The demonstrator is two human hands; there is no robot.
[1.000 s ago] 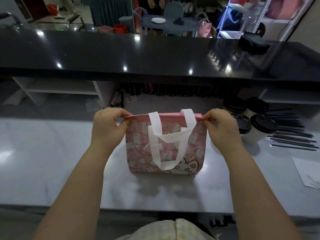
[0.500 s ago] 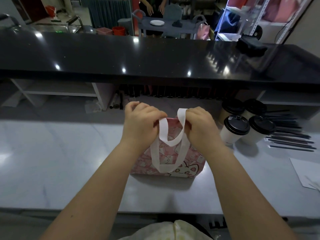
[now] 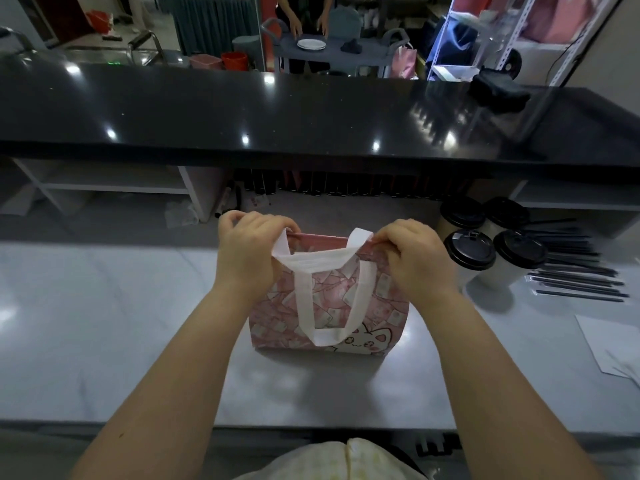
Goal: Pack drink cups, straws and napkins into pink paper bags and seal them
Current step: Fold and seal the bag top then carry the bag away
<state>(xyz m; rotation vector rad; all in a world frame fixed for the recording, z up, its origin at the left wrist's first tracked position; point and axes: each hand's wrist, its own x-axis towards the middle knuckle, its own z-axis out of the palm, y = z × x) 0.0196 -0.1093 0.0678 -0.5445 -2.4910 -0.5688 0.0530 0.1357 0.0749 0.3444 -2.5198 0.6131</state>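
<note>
One pink cat-print bag [image 3: 381, 303] with two white handles [image 3: 304, 306] stands upright on the grey table [image 3: 104, 323]. The left hand [image 3: 249, 251] and right hand [image 3: 415, 261] each pinch its top rim; its contents are hidden. Four black-lidded cups [image 3: 469, 249] stand just right of it. Past them lie black straws [image 3: 575, 271] and one white paper sheet [image 3: 609, 344].

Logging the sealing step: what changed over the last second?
Along the top edge of the pink bag, both hands slid from the corners to the middle, then apart again; the left hand and right hand now pinch it partway out. The cups, straws and paper sheet stayed put.
</note>
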